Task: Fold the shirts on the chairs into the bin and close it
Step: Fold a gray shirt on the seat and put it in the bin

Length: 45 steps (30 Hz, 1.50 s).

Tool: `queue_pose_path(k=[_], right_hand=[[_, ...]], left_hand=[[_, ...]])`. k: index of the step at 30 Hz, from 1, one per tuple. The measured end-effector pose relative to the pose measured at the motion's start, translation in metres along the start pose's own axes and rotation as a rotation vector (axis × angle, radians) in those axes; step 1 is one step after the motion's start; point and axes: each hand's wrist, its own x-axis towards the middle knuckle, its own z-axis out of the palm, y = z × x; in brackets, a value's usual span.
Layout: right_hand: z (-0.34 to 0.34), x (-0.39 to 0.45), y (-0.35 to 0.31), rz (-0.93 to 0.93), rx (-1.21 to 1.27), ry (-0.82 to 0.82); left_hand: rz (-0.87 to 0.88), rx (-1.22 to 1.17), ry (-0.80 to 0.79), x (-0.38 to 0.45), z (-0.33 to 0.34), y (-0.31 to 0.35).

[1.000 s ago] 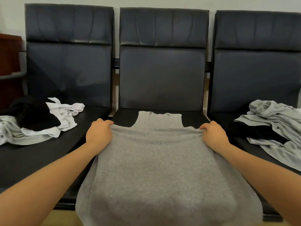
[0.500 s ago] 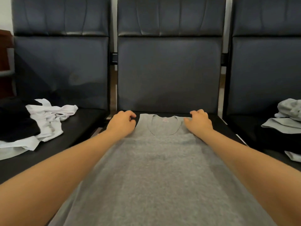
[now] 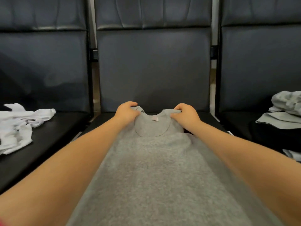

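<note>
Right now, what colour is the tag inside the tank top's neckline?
Pale pink, on the tag of the heathered grey tank top; head view shows it.

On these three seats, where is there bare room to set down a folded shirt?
The left seat is bare from the white clothes to its inner edge. On the middle seat, only thin strips show beside the grey shirt, whose straps the left hand and right hand grip. The right seat is crowded by light grey clothes.
</note>
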Motion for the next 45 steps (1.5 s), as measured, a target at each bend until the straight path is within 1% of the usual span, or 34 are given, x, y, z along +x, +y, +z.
queue_pose_path(k=[2, 4, 5, 7, 10, 13, 15, 16, 17, 18, 19, 20, 22, 23, 25, 26, 28, 31, 34, 38, 42, 45], right_hand=[[-0.017, 0.002, -0.019, 0.008, 0.201, 0.072], [-0.039, -0.005, -0.045, 0.024, 0.416, 0.072], [-0.051, -0.012, -0.057, 0.018, 0.483, 0.051], [-0.071, -0.034, -0.076, -0.022, 0.519, -0.002], [-0.093, -0.084, -0.091, -0.130, 0.429, -0.078], [-0.100, -0.143, -0.088, -0.220, 0.268, -0.199], [-0.100, -0.181, -0.073, -0.268, 0.052, -0.390], [-0.100, -0.199, -0.065, -0.292, -0.080, -0.515], [-0.100, -0.214, -0.059, -0.299, -0.181, -0.620], [-0.101, -0.226, -0.056, -0.291, -0.215, -0.676], [-0.101, -0.232, -0.055, -0.282, -0.199, -0.672], [-0.102, -0.232, -0.056, -0.270, -0.151, -0.626], [-0.098, -0.220, -0.059, -0.260, -0.100, -0.467], [-0.094, -0.210, -0.060, -0.249, -0.108, -0.393], [-0.085, -0.186, -0.060, -0.202, -0.173, -0.303], [-0.079, -0.175, -0.059, -0.171, -0.205, -0.289], [-0.068, -0.158, -0.050, -0.089, -0.258, -0.322], [-0.049, -0.145, -0.035, -0.072, -0.377, -0.359], [-0.036, -0.134, -0.021, -0.117, -0.305, -0.270], [-0.026, -0.102, -0.008, -0.176, -0.275, -0.232], [-0.014, -0.055, -0.001, -0.189, -0.313, -0.125], [-0.005, -0.021, -0.003, -0.154, -0.340, -0.052]], left_hand=[[-0.042, -0.250, 0.084, 0.000, -0.017, 0.019], [-0.059, -0.441, 0.117, -0.004, -0.043, 0.038], [-0.059, -0.498, 0.115, -0.009, -0.058, 0.045], [-0.041, -0.525, 0.066, -0.027, -0.087, 0.055], [0.013, -0.356, -0.059, -0.077, -0.122, 0.056], [0.133, -0.076, -0.220, -0.144, -0.147, 0.040], [0.212, 0.233, -0.439, -0.184, -0.159, 0.023], [0.209, 0.377, -0.571, -0.202, -0.163, 0.016], [0.201, 0.489, -0.679, -0.218, -0.166, 0.011], [0.204, 0.548, -0.736, -0.230, -0.169, 0.009], [0.202, 0.550, -0.736, -0.236, -0.171, 0.007], [0.189, 0.503, -0.696, -0.239, -0.171, 0.007], [0.182, 0.434, -0.564, -0.231, -0.166, 0.007], [0.196, 0.433, -0.496, -0.222, -0.162, 0.008], [0.196, 0.461, -0.423, -0.206, -0.150, 0.010], [0.185, 0.471, -0.403, -0.198, -0.143, 0.012], [0.156, 0.474, -0.372, -0.184, -0.126, 0.012], [0.116, 0.475, -0.311, -0.164, -0.100, -0.002], [0.150, 0.565, -0.241, -0.149, -0.081, -0.024], [0.212, 0.456, -0.150, -0.123, -0.063, -0.037], [0.223, 0.466, -0.050, -0.076, -0.051, -0.046], [0.218, 0.487, -0.056, -0.040, -0.043, -0.049]])
